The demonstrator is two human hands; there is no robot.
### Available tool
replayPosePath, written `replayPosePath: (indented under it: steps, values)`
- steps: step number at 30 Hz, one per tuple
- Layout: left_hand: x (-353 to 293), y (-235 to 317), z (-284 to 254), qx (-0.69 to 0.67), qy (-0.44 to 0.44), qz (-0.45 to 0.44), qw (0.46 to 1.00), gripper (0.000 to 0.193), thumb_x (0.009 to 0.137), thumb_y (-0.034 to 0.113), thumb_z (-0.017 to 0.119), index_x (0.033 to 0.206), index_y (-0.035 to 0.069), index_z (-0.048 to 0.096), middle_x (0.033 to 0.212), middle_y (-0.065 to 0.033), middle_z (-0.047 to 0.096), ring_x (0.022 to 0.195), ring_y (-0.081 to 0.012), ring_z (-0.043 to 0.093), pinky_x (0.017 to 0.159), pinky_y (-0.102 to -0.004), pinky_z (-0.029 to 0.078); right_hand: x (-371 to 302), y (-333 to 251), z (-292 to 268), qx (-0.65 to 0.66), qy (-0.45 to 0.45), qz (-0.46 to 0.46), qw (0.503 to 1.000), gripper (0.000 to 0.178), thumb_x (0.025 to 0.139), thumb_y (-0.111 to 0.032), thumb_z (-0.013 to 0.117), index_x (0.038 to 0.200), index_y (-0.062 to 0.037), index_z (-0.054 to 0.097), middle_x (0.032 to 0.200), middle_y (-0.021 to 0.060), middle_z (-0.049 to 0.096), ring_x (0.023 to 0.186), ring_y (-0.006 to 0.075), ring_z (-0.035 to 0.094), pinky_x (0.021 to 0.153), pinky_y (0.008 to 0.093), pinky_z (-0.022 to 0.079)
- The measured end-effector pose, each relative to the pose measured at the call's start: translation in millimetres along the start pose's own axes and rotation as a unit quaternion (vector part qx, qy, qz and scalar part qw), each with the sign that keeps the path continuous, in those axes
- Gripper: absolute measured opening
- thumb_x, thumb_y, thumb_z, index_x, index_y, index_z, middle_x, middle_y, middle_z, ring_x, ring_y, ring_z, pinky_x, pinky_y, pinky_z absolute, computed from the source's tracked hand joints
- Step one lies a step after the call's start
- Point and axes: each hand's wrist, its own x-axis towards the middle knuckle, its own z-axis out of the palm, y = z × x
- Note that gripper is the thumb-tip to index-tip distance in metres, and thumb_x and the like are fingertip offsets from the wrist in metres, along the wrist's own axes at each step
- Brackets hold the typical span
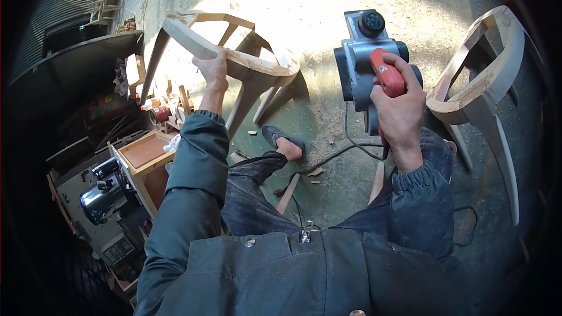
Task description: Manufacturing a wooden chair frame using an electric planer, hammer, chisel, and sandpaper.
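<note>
My right grip (403, 108) is clasping the red handle (389, 77) of a silver-and-black power tool with a round black knob (362, 52), right of centre. A pale mark (383, 69) is showing on that handle, too small for reading. My left grip (214, 76) is holding a pale, curved wooden frame with tapering legs (253, 65) at left, its fingers partly hiding behind the rail. A similar pale wooden frame (504, 76) is standing at right; shadow is obscuring the clutter at left (108, 202).
</note>
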Motion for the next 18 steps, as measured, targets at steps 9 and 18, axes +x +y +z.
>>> replayPosePath:
  steps: [9, 18]
  values:
    - [-131, -63, -110, 0.014, -0.247, 0.117, 0.962, 0.081, 0.077, 0.015, 0.083, 0.141, 0.005, 0.033, 0.124, -0.0162, 0.057, 0.116, -0.0304, 0.058, 0.103, -0.0412, 0.047, -29, -20, -24, 0.078, -0.003, -0.056, 0.995, 0.049, 0.082, 0.008, 0.066, 0.130, -0.0029, 0.063, 0.107, 0.0065, 0.066, 0.094, 0.0130, 0.065, 0.087, 0.0266, 0.053]
    - [-135, -35, -207, 0.185, -0.401, 0.201, 0.874, 0.052, 0.075, 0.013, 0.082, 0.123, 0.007, 0.062, 0.101, -0.0163, 0.069, 0.096, -0.0323, 0.068, 0.085, -0.0386, 0.053, -107, -75, -17, 0.067, -0.037, -0.102, 0.992, 0.054, 0.085, 0.007, 0.072, 0.136, -0.0028, 0.058, 0.108, 0.0125, 0.072, 0.089, 0.0140, 0.070, 0.070, 0.0243, 0.058]
